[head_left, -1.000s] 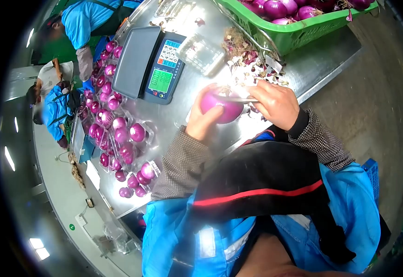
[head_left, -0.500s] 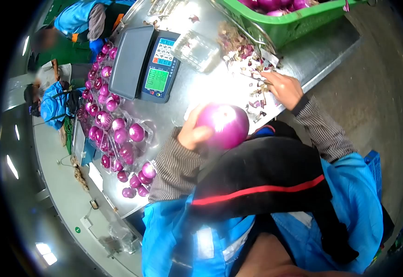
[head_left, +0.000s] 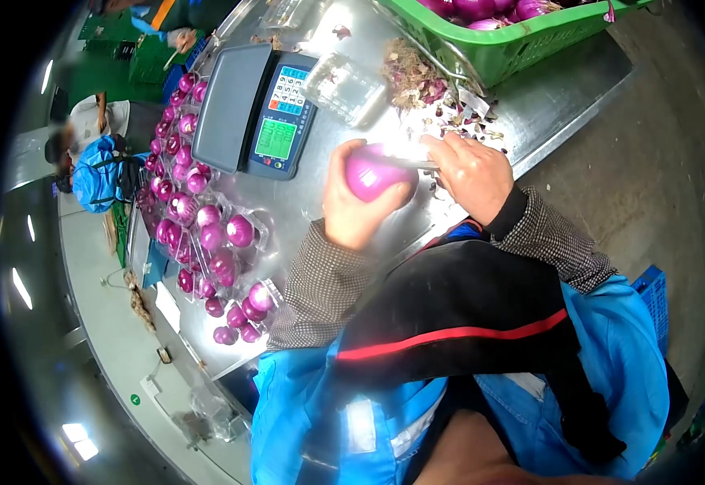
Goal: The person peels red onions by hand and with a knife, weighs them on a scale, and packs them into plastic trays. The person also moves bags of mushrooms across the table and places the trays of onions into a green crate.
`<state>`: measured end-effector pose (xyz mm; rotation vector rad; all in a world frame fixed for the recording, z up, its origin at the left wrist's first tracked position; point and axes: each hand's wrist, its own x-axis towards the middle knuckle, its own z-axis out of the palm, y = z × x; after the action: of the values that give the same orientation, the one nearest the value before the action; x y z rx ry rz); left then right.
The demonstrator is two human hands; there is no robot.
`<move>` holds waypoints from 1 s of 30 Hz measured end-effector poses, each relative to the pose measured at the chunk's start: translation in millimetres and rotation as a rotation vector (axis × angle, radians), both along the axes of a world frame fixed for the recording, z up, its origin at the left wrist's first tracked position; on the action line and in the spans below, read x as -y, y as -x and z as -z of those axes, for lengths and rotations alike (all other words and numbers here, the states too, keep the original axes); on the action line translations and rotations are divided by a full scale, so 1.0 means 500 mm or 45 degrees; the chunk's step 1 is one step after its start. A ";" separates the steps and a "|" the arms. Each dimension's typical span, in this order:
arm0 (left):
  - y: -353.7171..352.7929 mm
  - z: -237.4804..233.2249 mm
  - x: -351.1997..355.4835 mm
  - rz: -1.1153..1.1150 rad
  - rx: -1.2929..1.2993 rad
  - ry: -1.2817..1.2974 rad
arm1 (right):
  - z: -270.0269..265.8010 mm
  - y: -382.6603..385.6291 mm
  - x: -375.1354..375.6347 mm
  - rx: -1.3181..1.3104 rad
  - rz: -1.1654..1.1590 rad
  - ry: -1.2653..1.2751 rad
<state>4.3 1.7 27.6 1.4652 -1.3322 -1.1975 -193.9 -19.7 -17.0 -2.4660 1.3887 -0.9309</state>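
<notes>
My left hand (head_left: 354, 208) is wrapped round a large purple onion (head_left: 371, 175), thumb on the near side and fingers on the far side. In my right hand (head_left: 477, 175) is a small knife (head_left: 411, 162), its handle mostly hidden by the fingers. The blade lies against the right side of the onion, touching or very near it. Dry roots and skin scraps (head_left: 414, 81) lie on the metal table beyond the right hand. A clear plastic tub (head_left: 344, 89) stands past the onion.
A grey digital scale (head_left: 276, 121) sits left of the tub. Many purple onions in clear packs (head_left: 207, 218) line the table's left side. A green crate of onions (head_left: 530, 44) stands at the far right. Other people (head_left: 98, 174) are at the upper left.
My right hand has moved left from the scraps, bringing the knife to the onion. The left hand has lifted the onion slightly away from my body and turned it. A co-worker at upper left has shifted.
</notes>
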 end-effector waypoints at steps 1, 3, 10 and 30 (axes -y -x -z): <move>-0.003 -0.003 -0.002 -0.003 -0.013 -0.021 | 0.012 0.001 0.005 -0.005 0.003 0.013; -0.014 0.010 -0.005 -0.012 -0.099 -0.064 | 0.049 0.012 0.014 0.036 -0.025 -0.055; -0.051 0.053 -0.018 0.041 -0.436 -0.330 | 0.165 0.041 0.037 0.055 0.097 -0.246; -0.178 0.041 -0.112 -0.348 -0.067 -0.565 | 0.108 -0.067 0.031 0.985 -0.407 -1.524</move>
<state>93.5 57.6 7.1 1.8409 -0.8245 -1.3908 -160.6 -35.0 -70.8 -1.1668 0.8113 -0.5696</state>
